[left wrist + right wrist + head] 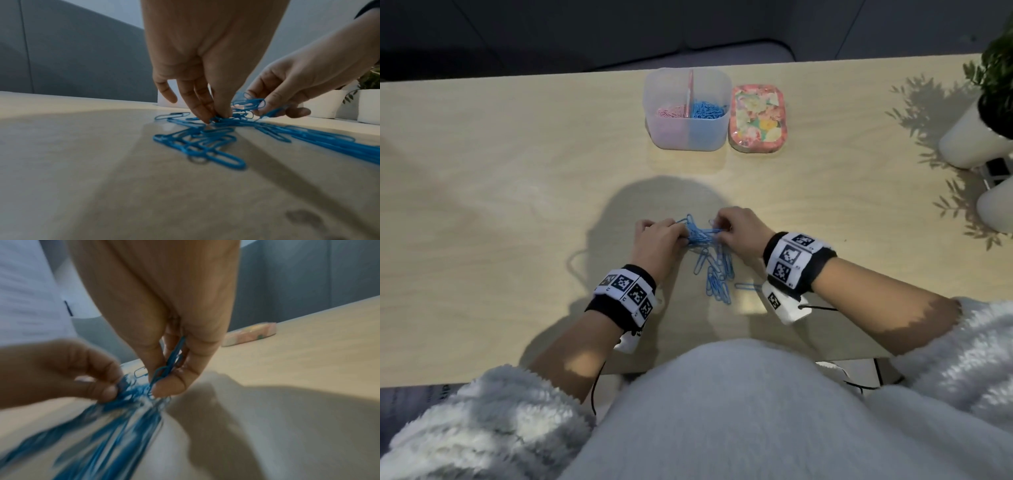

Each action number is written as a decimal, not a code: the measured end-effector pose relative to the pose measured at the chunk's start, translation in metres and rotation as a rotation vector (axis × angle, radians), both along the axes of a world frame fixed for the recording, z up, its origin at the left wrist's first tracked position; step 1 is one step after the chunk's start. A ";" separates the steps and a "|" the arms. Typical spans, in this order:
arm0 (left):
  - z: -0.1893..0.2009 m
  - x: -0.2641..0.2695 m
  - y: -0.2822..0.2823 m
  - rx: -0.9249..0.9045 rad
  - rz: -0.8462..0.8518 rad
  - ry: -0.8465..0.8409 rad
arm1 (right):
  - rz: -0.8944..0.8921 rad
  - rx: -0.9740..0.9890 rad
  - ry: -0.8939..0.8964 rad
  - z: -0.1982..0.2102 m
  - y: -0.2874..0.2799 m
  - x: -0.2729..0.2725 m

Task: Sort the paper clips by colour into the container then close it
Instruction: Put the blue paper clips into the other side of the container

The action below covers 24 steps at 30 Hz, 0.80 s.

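From the head view, both hands work a tangle of blue paper clips (702,236) on the table (517,171), the left hand (659,240) and right hand (739,233) each with fingers curled and pinching clips; the container (687,133), pink clips in its left compartment and blue in its right, stands well apart at the far side with its floral lid (756,118) just beside it. The interlocked clips could lift as a clump and shed some on the way across. Only square coded markers on the wristbands (789,260) show, no readable writing. In the left wrist view, the left fingertips (205,115) nip clips against the table; a snagged one may drag its neighbours. The right wrist view is blurred, yet the right hand's thumb and fingers clamp a few linked clips, which might slip.
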<state>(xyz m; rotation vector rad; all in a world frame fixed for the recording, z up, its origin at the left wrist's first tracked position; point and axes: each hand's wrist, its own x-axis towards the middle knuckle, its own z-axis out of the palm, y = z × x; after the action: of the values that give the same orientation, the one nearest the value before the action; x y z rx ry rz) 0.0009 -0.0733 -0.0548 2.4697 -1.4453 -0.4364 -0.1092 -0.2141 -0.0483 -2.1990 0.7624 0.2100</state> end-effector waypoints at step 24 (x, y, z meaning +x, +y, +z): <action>0.074 0.081 -0.092 -0.166 0.155 0.066 | -0.390 0.079 -0.126 0.076 -0.136 0.137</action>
<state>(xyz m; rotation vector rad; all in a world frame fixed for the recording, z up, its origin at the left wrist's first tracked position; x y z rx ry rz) 0.0819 -0.1658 0.0187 2.3893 -1.2029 -0.3482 0.0277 -0.3498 0.0274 -1.9237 1.0707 -0.0924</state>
